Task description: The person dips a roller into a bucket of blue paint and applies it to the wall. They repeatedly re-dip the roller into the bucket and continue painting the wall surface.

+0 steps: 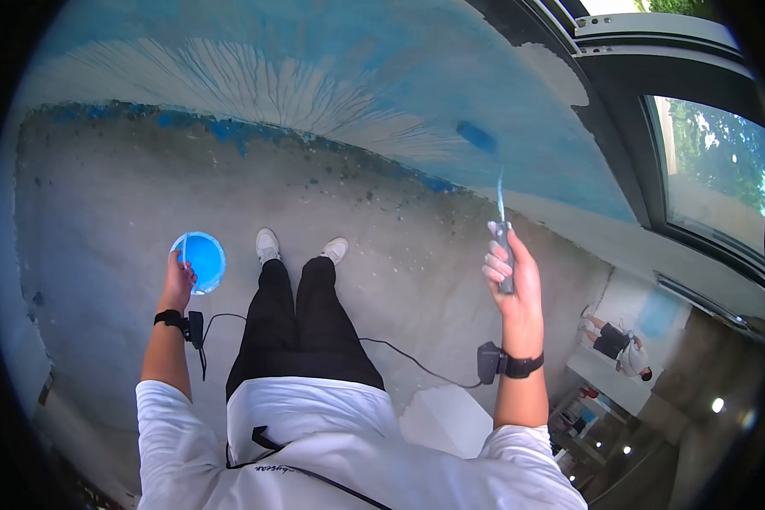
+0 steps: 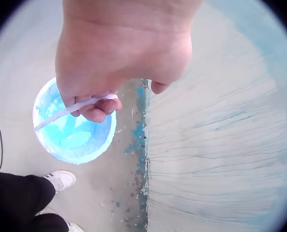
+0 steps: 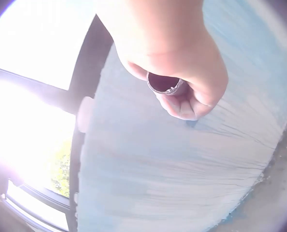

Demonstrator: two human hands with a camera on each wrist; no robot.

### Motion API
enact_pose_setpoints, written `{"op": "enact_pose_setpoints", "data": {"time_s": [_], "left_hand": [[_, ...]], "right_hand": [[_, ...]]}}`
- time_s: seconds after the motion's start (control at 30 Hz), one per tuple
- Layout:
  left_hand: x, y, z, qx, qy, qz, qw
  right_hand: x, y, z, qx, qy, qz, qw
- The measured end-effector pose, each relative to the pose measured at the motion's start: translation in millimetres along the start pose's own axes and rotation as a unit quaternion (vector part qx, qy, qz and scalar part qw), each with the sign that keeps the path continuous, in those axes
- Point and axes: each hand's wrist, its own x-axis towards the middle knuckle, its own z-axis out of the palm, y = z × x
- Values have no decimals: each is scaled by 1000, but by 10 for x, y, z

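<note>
In the head view my left hand point(image 1: 178, 280) holds up a bucket of bright blue paint point(image 1: 202, 262) by its white handle. The left wrist view shows my fingers curled round that handle point(image 2: 61, 117), over the bucket's open top. My right hand point(image 1: 518, 276) grips the grey handle point(image 1: 505, 255) of a paint roller, whose thin rod points toward the wall. At the far end a dark blue roller sleeve point(image 1: 477, 136) overlaps the painted wall point(image 1: 382, 59). In the right wrist view the hollow butt of the roller handle point(image 3: 165, 85) sticks out of my fist.
Blue paint fades into streaks and drips along the wall's lower part. A dark-framed window point(image 1: 714, 161) stands at the right. The grey concrete floor point(image 1: 119, 187) has blue spatters by the wall. Cables run to both wrists. Another person point(image 1: 625, 348) is farther off at right.
</note>
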Motion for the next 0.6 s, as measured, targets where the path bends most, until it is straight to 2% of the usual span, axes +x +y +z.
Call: {"op": "enact_pose_setpoints", "data": {"time_s": [0.03, 0.2, 0.4, 0.47, 0.5, 0.6], "left_hand": [[11, -12, 42, 12, -6, 0, 1000], [43, -87, 74, -4, -56, 9, 998], [180, -84, 251, -20, -126, 1, 992], [107, 14, 438, -16, -142, -5, 990], [-3, 75, 598, -12, -135, 19, 991], [0, 132, 710, 8, -138, 40, 990]], "right_hand": [[-6, 32, -10, 0, 9, -30, 1000], [289, 314, 107, -52, 41, -71, 995], [1284, 656, -150, -143, 85, -40, 985], [1322, 605, -222, -126, 77, -20, 989], [1250, 576, -217, -110, 69, -17, 991], [778, 430, -193, -82, 41, -38, 995]]}}
